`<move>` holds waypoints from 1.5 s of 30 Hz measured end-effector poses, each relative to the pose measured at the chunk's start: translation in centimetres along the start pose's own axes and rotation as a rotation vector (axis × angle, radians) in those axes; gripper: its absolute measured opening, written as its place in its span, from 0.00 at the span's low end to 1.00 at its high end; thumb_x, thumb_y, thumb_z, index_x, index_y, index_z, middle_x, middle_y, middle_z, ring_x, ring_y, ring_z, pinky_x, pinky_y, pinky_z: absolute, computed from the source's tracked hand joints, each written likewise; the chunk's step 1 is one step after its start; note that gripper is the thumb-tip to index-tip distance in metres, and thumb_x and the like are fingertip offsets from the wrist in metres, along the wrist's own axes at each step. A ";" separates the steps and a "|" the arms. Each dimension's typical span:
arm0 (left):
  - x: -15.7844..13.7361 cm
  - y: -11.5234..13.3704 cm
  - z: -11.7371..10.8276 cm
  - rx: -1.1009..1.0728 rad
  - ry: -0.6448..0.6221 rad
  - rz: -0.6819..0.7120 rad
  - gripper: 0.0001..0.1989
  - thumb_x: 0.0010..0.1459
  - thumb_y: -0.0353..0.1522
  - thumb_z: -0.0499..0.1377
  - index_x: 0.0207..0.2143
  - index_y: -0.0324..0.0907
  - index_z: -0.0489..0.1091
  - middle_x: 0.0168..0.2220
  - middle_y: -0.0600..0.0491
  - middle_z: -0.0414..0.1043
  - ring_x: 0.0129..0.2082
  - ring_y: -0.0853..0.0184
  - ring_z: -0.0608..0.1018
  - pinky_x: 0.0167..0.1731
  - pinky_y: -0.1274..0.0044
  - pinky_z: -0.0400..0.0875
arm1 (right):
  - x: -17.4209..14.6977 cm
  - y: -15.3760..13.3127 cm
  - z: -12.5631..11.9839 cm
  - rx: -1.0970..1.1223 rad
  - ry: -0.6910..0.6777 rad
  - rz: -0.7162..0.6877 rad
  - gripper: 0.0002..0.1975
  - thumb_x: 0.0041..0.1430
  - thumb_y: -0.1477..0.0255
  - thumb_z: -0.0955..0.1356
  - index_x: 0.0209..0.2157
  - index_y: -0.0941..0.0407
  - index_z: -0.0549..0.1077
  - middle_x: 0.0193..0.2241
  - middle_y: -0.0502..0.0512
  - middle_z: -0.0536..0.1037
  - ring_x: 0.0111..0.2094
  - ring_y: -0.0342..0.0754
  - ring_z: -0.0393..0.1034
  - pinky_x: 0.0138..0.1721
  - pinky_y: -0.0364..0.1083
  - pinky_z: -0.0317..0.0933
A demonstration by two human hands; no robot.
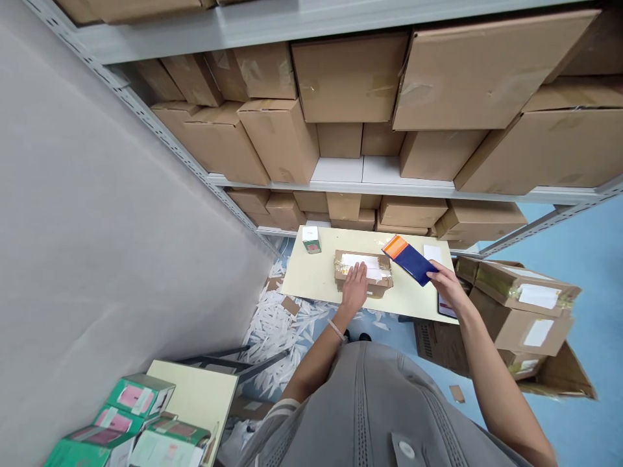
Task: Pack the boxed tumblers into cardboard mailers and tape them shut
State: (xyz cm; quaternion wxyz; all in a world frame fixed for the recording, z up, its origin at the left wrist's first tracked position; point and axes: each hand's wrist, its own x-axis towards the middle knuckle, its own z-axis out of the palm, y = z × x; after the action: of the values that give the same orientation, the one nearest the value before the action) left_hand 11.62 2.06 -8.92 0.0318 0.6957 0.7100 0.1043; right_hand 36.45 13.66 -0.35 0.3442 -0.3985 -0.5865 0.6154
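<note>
A taped cardboard box [377,284] with a white label on top lies on the cream table [311,275]. My left hand [357,285] rests flat on the box's top, fingers stretched out over the label. In my right hand [442,280] is a flat blue and orange packet [413,263], pinched at its blue end and held over the table to the right of the box. Near my right wrist, a dark-edged flat thing like a phone [445,307] is partly covered. A small green and white box [311,240] stands at the table's back left.
Metal shelving [335,182] full of cardboard cartons [348,74] rises behind the table. Labelled cartons [525,314] are stacked on the right. White paper strips [277,331] litter the floor at left. Green boxes [126,415] sit on another table at lower left, beside the wall.
</note>
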 end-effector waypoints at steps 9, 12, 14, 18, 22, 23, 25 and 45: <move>0.3 -0.1 -0.1 -0.057 0.041 -0.034 0.26 0.67 0.28 0.43 0.67 0.36 0.56 0.69 0.45 0.56 0.70 0.63 0.57 0.69 0.65 0.51 | 3.0 -1.8 4.9 0.168 -0.123 0.049 0.23 0.46 0.50 0.75 0.35 0.53 0.75 0.31 0.55 0.79 0.35 0.53 0.75 0.37 0.49 0.70; 0.9 -1.1 -0.7 -0.151 0.055 -0.043 0.23 0.69 0.30 0.43 0.64 0.40 0.62 0.65 0.48 0.63 0.65 0.64 0.65 0.67 0.68 0.56 | 4.1 -1.0 5.6 0.189 -0.130 0.070 0.26 0.44 0.46 0.74 0.36 0.53 0.76 0.35 0.58 0.82 0.42 0.59 0.77 0.43 0.54 0.71; 1.6 -1.7 -1.1 -0.206 0.053 -0.039 0.22 0.68 0.29 0.45 0.60 0.42 0.66 0.62 0.48 0.67 0.61 0.64 0.70 0.67 0.68 0.56 | 4.7 -0.1 6.0 0.182 -0.132 0.095 0.26 0.45 0.45 0.73 0.35 0.52 0.77 0.35 0.58 0.83 0.43 0.60 0.77 0.45 0.55 0.71; 3.6 -3.0 -2.1 -0.407 0.033 -0.066 0.20 0.67 0.29 0.45 0.51 0.39 0.74 0.54 0.48 0.75 0.54 0.64 0.75 0.67 0.67 0.55 | 5.4 1.9 6.9 0.162 -0.075 0.114 0.21 0.52 0.48 0.70 0.35 0.52 0.78 0.35 0.56 0.84 0.43 0.59 0.79 0.47 0.56 0.72; 5.0 -4.6 -3.3 -0.867 0.000 -0.261 0.29 0.71 0.37 0.36 0.47 0.39 0.77 0.50 0.48 0.78 0.52 0.64 0.77 0.58 0.71 0.68 | 5.4 3.5 7.9 0.233 0.024 0.158 0.17 0.51 0.53 0.72 0.36 0.51 0.79 0.37 0.53 0.84 0.44 0.56 0.79 0.50 0.54 0.72; 5.2 -5.0 -3.7 -0.985 -0.020 -0.298 0.34 0.72 0.40 0.32 0.46 0.39 0.77 0.49 0.48 0.79 0.50 0.64 0.78 0.57 0.72 0.69 | 5.3 3.7 8.1 0.244 0.025 0.173 0.17 0.51 0.53 0.73 0.37 0.51 0.79 0.38 0.53 0.84 0.44 0.55 0.79 0.50 0.54 0.72; 5.5 -5.7 -4.2 -1.177 -0.075 -0.324 0.41 0.71 0.44 0.27 0.45 0.37 0.78 0.46 0.47 0.80 0.48 0.64 0.79 0.57 0.71 0.69 | 5.0 3.9 8.2 0.255 0.012 0.204 0.18 0.51 0.54 0.73 0.38 0.52 0.80 0.39 0.52 0.84 0.43 0.54 0.79 0.50 0.53 0.72; 5.3 -6.7 -4.8 -1.559 -0.239 -0.179 0.20 0.59 0.47 0.57 0.27 0.42 0.77 0.48 0.46 0.80 0.57 0.55 0.73 0.63 0.69 0.59 | 3.4 1.9 6.1 0.079 -0.065 0.229 0.23 0.41 0.50 0.78 0.28 0.55 0.77 0.25 0.50 0.78 0.25 0.45 0.69 0.29 0.43 0.63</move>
State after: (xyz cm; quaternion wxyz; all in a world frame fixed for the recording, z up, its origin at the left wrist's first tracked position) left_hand 3.98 6.72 -4.95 0.5939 0.4199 0.4774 0.4929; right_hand 29.53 13.81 -2.53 0.2680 -0.4291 -0.5234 0.6857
